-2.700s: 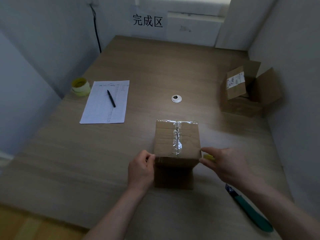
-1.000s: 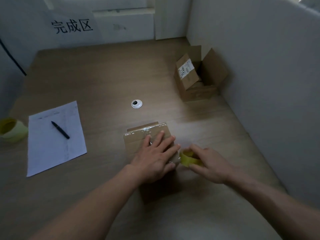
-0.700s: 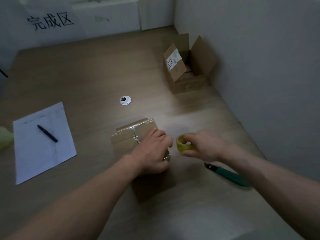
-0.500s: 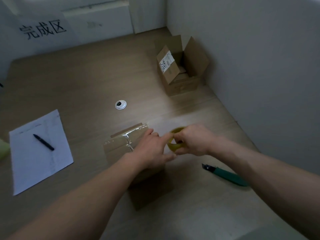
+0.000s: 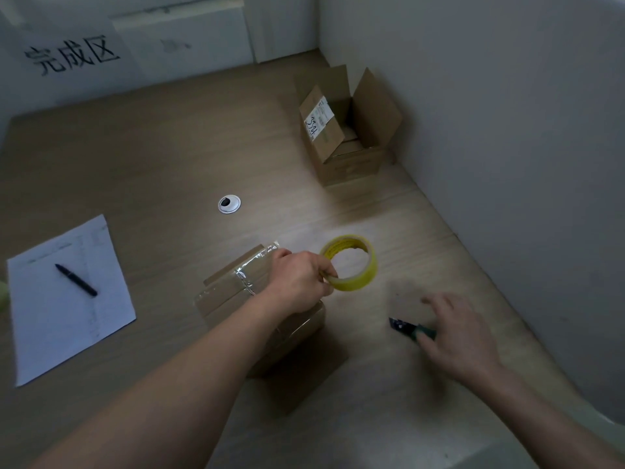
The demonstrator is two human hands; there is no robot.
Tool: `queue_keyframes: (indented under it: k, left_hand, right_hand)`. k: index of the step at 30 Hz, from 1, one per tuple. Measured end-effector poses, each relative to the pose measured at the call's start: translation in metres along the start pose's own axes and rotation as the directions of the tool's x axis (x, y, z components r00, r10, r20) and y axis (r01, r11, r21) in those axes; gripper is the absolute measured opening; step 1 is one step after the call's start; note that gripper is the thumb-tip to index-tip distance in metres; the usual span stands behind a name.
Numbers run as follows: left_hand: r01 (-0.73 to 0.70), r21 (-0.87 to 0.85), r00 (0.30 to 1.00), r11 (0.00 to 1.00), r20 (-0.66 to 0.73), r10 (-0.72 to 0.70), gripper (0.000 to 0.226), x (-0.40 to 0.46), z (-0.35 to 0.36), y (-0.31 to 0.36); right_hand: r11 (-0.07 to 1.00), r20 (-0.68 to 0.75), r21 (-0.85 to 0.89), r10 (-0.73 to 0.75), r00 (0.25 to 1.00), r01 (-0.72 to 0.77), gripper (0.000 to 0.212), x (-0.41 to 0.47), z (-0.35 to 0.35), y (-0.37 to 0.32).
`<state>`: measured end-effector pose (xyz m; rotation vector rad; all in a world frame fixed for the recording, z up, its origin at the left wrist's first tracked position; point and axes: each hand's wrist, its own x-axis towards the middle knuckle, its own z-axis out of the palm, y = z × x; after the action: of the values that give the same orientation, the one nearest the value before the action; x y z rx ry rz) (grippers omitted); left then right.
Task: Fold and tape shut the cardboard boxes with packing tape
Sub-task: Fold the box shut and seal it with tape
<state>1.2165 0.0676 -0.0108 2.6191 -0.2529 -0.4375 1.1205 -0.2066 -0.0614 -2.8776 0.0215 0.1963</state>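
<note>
since half a second ago the tape roll has passed from the right hand to the left, and the right hand has dropped toward the cutter on the desk. left hand now pinches the near-left side of the yellow roll's ring, holding it on edge just off the right side of the taped box and above the desk. that box stands near the middle of the desk's near half, its top flaps closed under a shiny strip of clear tape along the seam and another across the far edge; the left forearm crosses over its near part. right hand is blurred with motion, fingers spread and loosely bent over the green-handled cutter, which lies flat toward the desk's right edge; the thumb seems to touch the handle, though whether it grips cannot be told (the blur hides it). a second cardboard box sits by the far right corner against the wall, flaps standing open, one flap bearing a white label. a round cable grommet is set into the desk's middle. by the left edge lies a sheet of paper with a black pen on it.
</note>
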Motion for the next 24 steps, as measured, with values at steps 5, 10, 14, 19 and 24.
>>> queue_keyframes:
  k: [5, 10, 14, 19, 24]
  left_hand:
    - [0.04, -0.06, 0.999, 0.997, 0.014, -0.039, 0.021, 0.004, -0.004, 0.001]
    - [0.056, -0.093, 0.998, 0.994, 0.031, -0.054, 0.024, 0.005, -0.007, 0.002]
    - [0.055, -0.091, 0.998, 0.994, 0.029, -0.053, 0.023, 0.006, -0.007, 0.002]
    - [0.056, -0.114, 0.998, 0.992, 0.033, -0.052, 0.024, 0.005, -0.009, 0.002]
    - [0.044, -0.098, 0.999, 0.994, 0.032, -0.041, 0.023, 0.003, -0.01, 0.003]
  right_hand:
    - [0.983, 0.137, -0.142, 0.136, 0.981, -0.116, 0.042, -0.034, 0.028, 0.018]
    - [0.949, 0.03, 0.316, 0.015, 0.999, -0.024, 0.042, -0.036, 0.019, -0.014]
    - [0.895, -0.064, 0.389, -0.209, 0.976, 0.217, 0.043, -0.029, 0.002, -0.052]
    - [0.889, -0.055, 0.389, -0.242, 0.969, 0.244, 0.041, -0.021, 0.0, -0.067]
    - [0.899, -0.036, 0.353, -0.265, 0.964, 0.26, 0.04, -0.021, 0.005, -0.067]
